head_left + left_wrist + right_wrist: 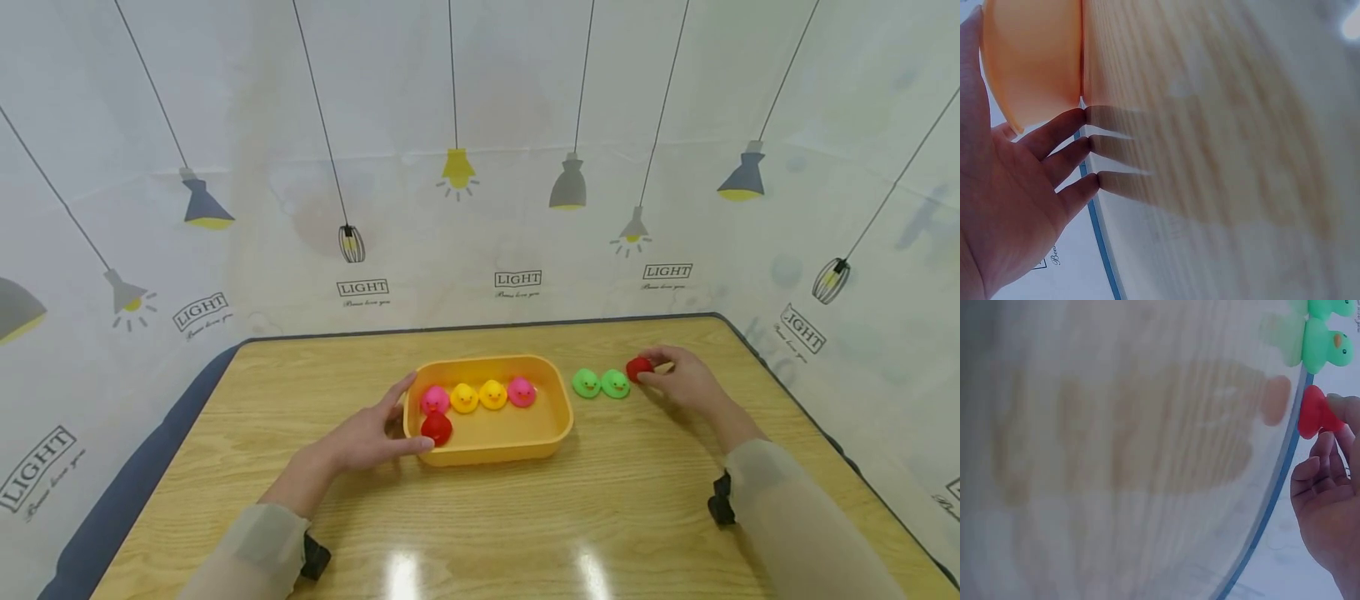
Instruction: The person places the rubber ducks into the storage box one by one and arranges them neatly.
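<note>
The right hand (686, 383) pinches a small, glossy red toy duck (639, 369) between its thumb and forefinger, its other fingers bent beneath. This held duck is to the right of two bright green toy ducks (602, 383), which sit side by side on the pale wood-grain table (637, 517); in the right wrist view, a narrow gap shows between it and its reddish reflection in the tabletop. The left hand (367, 435) is spread wide around the left end of a shallow, yellow-orange, rounded rectangular tray (495, 429), thumb along the near rim and forefinger by the far left corner, while other fingertips (1092, 181) rest on the table. Inside the tray, a row along the far side runs from left to right: a pink toy duck (435, 400), two yellow toy ducks (478, 397), then a second pink duck (522, 392). A second red duck (437, 429) sits in the near left corner, just in front of the left pink one. Behind the table hangs a whitish backdrop (405, 100) printed with pendant lamps and the word "LIGHT".
</note>
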`<act>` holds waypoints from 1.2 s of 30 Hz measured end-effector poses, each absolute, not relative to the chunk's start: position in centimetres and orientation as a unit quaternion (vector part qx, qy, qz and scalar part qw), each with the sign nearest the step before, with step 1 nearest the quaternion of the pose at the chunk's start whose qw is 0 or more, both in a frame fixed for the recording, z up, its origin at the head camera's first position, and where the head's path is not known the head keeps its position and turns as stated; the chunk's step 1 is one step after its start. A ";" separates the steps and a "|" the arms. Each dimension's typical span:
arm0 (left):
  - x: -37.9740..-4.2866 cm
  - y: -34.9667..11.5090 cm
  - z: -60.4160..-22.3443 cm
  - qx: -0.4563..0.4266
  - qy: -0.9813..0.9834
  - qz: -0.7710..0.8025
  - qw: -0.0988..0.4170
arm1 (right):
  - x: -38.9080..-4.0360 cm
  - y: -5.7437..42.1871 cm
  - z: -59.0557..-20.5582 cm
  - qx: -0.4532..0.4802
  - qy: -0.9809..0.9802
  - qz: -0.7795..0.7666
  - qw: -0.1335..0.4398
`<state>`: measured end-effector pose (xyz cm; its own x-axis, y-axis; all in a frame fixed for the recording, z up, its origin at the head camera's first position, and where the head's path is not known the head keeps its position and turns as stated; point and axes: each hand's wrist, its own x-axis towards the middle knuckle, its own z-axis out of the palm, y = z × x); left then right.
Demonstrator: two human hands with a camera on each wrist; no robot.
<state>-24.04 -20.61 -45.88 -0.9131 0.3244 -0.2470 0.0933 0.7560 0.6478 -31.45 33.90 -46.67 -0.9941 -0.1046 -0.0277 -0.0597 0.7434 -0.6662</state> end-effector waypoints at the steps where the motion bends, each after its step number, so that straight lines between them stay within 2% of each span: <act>1: -24.0 -20.6 -45.9 0.113 0.921 0.330 0.175 | -31.3 33.9 -46.6 -0.048 0.934 -0.352 0.028; 10: -24.1 -20.6 -45.9 0.113 0.921 0.329 0.172 | -29.5 33.5 -44.8 -0.086 0.939 -0.331 -0.013; 20: -24.0 -20.5 -45.9 0.109 0.921 0.329 0.177 | -26.8 30.2 -42.1 -0.143 0.926 -0.346 -0.045; 29: -24.0 -20.5 -45.9 0.113 0.922 0.326 0.174 | -25.9 26.3 -41.3 -0.198 0.909 -0.364 -0.051; 36: -24.2 -20.6 -46.1 0.116 0.923 0.324 0.173 | -25.2 23.5 -40.9 -0.223 0.900 -0.372 -0.028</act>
<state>-24.18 -20.63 -46.07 -0.9136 0.3255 -0.2435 0.1019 0.7634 0.6379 -25.19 23.50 -40.92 -0.8986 -0.3820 0.2159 -0.4230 0.6231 -0.6579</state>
